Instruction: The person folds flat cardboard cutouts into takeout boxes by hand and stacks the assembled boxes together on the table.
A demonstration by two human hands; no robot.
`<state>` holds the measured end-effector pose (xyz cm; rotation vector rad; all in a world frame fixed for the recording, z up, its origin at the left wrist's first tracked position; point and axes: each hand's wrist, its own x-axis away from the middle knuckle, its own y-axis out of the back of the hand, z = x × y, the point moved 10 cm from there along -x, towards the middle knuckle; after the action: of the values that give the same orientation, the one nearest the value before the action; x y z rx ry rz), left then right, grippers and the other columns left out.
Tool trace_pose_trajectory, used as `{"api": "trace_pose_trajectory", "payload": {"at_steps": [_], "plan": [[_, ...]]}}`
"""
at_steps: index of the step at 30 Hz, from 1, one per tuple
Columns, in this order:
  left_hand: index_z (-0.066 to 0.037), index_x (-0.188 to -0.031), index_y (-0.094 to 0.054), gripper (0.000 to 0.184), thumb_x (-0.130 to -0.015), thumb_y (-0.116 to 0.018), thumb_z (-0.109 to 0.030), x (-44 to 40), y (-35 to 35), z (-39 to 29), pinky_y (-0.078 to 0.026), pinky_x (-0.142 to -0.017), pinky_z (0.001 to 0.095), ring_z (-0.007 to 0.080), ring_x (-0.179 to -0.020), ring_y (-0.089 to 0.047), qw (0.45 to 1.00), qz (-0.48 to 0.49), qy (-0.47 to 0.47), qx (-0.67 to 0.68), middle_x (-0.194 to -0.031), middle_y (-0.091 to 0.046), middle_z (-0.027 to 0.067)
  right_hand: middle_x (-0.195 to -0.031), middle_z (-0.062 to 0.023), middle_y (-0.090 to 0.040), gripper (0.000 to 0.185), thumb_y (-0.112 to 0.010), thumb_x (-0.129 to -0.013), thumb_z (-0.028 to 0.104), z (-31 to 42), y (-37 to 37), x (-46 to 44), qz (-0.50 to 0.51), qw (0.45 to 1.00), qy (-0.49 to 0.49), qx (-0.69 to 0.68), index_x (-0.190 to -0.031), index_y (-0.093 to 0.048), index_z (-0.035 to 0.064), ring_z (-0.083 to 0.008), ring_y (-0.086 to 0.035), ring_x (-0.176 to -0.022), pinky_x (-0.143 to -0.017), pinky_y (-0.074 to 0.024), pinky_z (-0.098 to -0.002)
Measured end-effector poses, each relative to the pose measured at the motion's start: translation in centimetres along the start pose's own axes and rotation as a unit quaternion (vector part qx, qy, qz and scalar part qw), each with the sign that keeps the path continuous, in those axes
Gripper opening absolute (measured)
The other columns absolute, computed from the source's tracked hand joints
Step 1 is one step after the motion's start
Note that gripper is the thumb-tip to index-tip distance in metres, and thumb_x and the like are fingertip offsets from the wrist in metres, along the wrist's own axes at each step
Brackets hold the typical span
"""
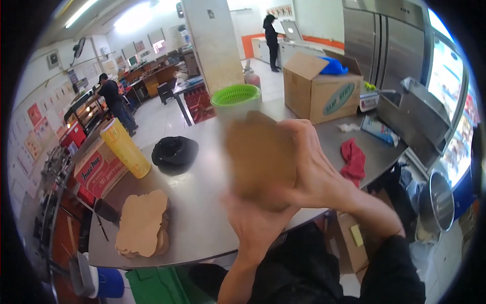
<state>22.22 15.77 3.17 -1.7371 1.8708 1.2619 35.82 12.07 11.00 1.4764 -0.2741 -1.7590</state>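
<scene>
One blurry brown thing [258, 157] is held by the left hand [258, 220] and the right hand [310, 167] together. The left hand's grip is at the bottom of it, on the side near the person's body. The right hand's grip is along its right side, with the wrist close to the thumb end. So the brown thing sits up and away from the left grip, and just left of the right grip, touching both. Its far end and its left side poke out past the hands. It is too smeary to tell just where each finger goes. Under the grip is a shiny table [200, 218]. Well to the left of the grip lies a pile of flat brown cards [140, 223] with wavy edges. A black cap [174, 152] is left of the grip too, but farther away from the body. To the right of the grip is a red cloth [353, 161]. Past the grip stands a green basket [235, 95].
</scene>
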Motion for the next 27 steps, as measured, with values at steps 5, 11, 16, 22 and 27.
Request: {"api": "trace_pose_trajectory", "payload": {"at_steps": [5,11,16,22,27], "plan": [[0.005,-0.129,-0.023,0.109,-0.059,-0.098,-0.032,0.0,-0.1,-0.7,-0.053,-0.08,0.0396,0.0316,-0.096,-0.062,0.998,0.015,-0.002,0.054,-0.112,-0.05,0.0241,-0.126,-0.028,-0.053,0.082,-0.062,-0.093,0.058,1.3,1.6,-0.5,0.11,0.989,0.039,-0.088,-0.138,-0.041,-0.0081,-0.036,-0.054,-0.119,-0.102,-0.0413,-0.0459],[0.004,-0.128,-0.022,0.106,-0.062,-0.097,-0.03,0.0,-0.8,-2.4,-0.053,-0.082,0.039,0.0308,-0.099,-0.059,0.995,0.043,-0.015,0.084,-0.115,-0.047,0.0242,-0.095,-0.0135,-0.073,0.021,-0.063,-0.089,0.015,4.1,-1.1,-6.5,0.467,0.875,0.127,-0.029,-0.098,-0.074,-0.0006,-0.0225,-0.07,-0.085,-0.086,-0.056,-0.0331],[0.003,-0.127,-0.021,0.104,-0.063,-0.096,-0.029,1.3,-0.2,-0.9,-0.05,-0.089,0.0403,0.0305,-0.102,-0.057,0.996,-0.036,-0.034,0.078,-0.116,-0.045,0.0237,-0.096,-0.0135,-0.073,0.02,-0.062,-0.09,0.013,3.9,-5.6,-5.4,0.587,0.784,0.16,0.121,-0.099,-0.074,-0.0008,-0.0215,-0.07,-0.085,-0.085,-0.0561,-0.0324],[0.003,-0.128,-0.019,0.106,-0.062,-0.096,-0.028,1.8,-0.1,-1.0,-0.043,-0.1,0.0415,0.0299,-0.114,-0.05,0.999,-0.028,-0.001,0.04,-0.121,-0.039,0.0229,-0.097,-0.0135,-0.073,0.02,-0.061,-0.091,0.011,4.6,-7.3,-4.1,0.604,0.762,0.175,0.156,-0.101,-0.073,-0.001,-0.0202,-0.07,-0.086,-0.085,-0.0561,-0.0316],[0.003,-0.128,-0.019,0.106,-0.062,-0.096,-0.027,1.2,-0.3,0.0,-0.043,-0.1,0.042,0.0299,-0.115,-0.049,1.0,-0.007,-0.02,0.015,-0.121,-0.037,0.0217,-0.097,-0.0135,-0.073,0.019,-0.06,-0.091,0.01,5.0,-8.2,-3.8,0.608,0.754,0.175,0.175,-0.102,-0.072,-0.0012,-0.0192,-0.071,-0.087,-0.084,-0.0562,-0.031]]}}
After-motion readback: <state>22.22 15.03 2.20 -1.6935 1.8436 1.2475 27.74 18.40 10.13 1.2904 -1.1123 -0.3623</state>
